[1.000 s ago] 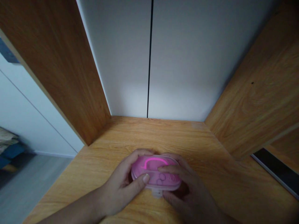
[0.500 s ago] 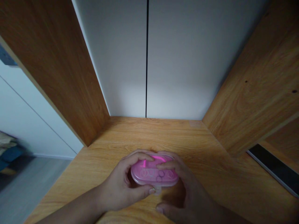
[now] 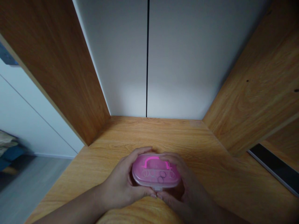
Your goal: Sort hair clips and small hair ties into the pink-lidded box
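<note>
A small oval plastic box with a pink, see-through lid and a bright pink carry handle is between my hands, close to me. Several ring shapes show through or on the lid. My left hand curls round the box's left side, fingers behind it and thumb at the front. Round the right side wraps my right hand, its thumb also at the front. Both thumb tips meet just below the clear front latch. The box's underside is hidden.
The box is over a wooden desktop. Pale panels rise at the back, with wooden side boards at left and right. A dark flat device lies at the right. Floor shows past the left edge.
My right thumb has moved up to the front latch beside my left thumb. Fingers of both hands have shifted off the lid's top toward its edges, uncovering the handle.
</note>
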The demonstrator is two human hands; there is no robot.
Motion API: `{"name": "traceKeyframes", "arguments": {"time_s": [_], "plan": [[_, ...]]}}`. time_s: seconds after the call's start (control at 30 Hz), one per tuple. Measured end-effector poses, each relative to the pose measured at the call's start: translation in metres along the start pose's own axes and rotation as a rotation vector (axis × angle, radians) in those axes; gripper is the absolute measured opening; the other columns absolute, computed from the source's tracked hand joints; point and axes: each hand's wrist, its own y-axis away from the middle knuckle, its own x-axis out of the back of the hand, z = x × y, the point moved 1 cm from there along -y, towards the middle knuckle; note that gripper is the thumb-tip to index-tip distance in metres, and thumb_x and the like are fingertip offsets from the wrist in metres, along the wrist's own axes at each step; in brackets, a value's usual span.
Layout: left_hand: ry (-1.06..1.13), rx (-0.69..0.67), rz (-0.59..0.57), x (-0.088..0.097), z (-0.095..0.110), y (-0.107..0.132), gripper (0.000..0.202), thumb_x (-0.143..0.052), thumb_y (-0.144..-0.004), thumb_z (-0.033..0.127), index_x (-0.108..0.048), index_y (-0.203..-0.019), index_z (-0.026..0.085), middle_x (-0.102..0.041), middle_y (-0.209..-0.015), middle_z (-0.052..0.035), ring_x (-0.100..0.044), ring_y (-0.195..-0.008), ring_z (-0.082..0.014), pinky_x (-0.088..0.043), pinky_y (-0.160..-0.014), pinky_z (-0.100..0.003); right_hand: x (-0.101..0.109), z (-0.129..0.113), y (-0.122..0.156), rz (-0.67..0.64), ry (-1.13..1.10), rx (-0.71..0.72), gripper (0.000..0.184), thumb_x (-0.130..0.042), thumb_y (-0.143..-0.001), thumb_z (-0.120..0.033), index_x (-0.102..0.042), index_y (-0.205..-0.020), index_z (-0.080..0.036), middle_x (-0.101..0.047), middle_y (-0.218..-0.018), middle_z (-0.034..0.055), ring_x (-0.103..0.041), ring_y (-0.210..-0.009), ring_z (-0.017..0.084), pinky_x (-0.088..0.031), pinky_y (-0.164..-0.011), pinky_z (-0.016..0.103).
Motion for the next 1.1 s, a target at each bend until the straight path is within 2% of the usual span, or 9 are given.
{"name": "traceKeyframes", "arguments": {"time_s": [0.13,0.33,0.47,0.7,0.9,1.1], "plan": [[-0.065,-0.016,-0.013,0.002,0.0,0.001,0.088,-0.09,-0.067,0.018,-0.045,-0.141,0.033,-0.058,-0.139,-0.0102,-0.063,-0.118,-0.0305,-0.048,-0.106,-0.047,0.001,-0.001,-0.001,-0.034,0.095,0.031,0.074,-0.068,-0.075,-0.004,-0.039,-0.136,-0.035,-0.045,-0.138,0.0077,-0.048,-0.129,0.028,-0.048,-0.106,0.046],[-0.106,-0.059,-0.017,0.002,0.001,0.002,0.086,-0.087,-0.071,0.019,-0.043,-0.143,0.034,-0.057,-0.141,-0.0101,-0.06,-0.124,-0.0314,-0.045,-0.11,-0.047,0.002,-0.003,-0.001,-0.039,0.139,0.039,0.065,-0.067,-0.08,-0.01,-0.041,-0.134,-0.036,-0.047,-0.137,0.0071,-0.05,-0.126,0.027,-0.052,-0.101,0.041],[-0.147,-0.061,-0.002,0.001,0.002,0.003,0.085,-0.085,-0.073,0.02,-0.042,-0.144,0.035,-0.056,-0.142,-0.0099,-0.059,-0.126,-0.0315,-0.045,-0.109,-0.046,0.003,0.0,0.0,-0.032,0.192,0.056,0.066,-0.069,-0.081,-0.014,-0.04,-0.137,-0.035,-0.048,-0.137,0.0073,-0.05,-0.127,0.028,-0.049,-0.104,0.043],[-0.211,-0.078,0.001,0.0,0.004,0.005,0.089,-0.083,-0.076,0.022,-0.034,-0.149,0.034,-0.056,-0.143,-0.0121,-0.057,-0.128,-0.0328,-0.044,-0.11,-0.049,0.002,0.004,-0.001,-0.009,0.156,0.058,0.063,-0.071,-0.079,-0.015,-0.044,-0.132,-0.034,-0.049,-0.138,0.007,-0.051,-0.128,0.03,-0.049,-0.105,0.045],[-0.296,-0.072,-0.016,0.003,0.002,0.006,0.091,-0.082,-0.077,0.025,-0.029,-0.151,0.037,-0.053,-0.145,-0.0108,-0.055,-0.129,-0.0325,-0.045,-0.109,-0.047,0.002,0.007,0.001,0.027,0.17,0.082,0.054,-0.071,-0.077,-0.014,-0.049,-0.124,-0.031,-0.052,-0.136,0.0084,-0.053,-0.126,0.031,-0.05,-0.104,0.045],[-0.329,-0.099,-0.033,0.003,0.003,0.006,0.093,-0.081,-0.078,0.025,-0.025,-0.152,0.036,-0.053,-0.145,-0.0117,-0.055,-0.129,-0.0326,-0.046,-0.108,-0.045,0.0,0.005,0.001,0.012,0.151,0.082,0.056,-0.072,-0.078,-0.015,-0.047,-0.124,-0.034,-0.051,-0.136,0.0057,-0.053,-0.127,0.03,-0.05,-0.104,0.043]]}}
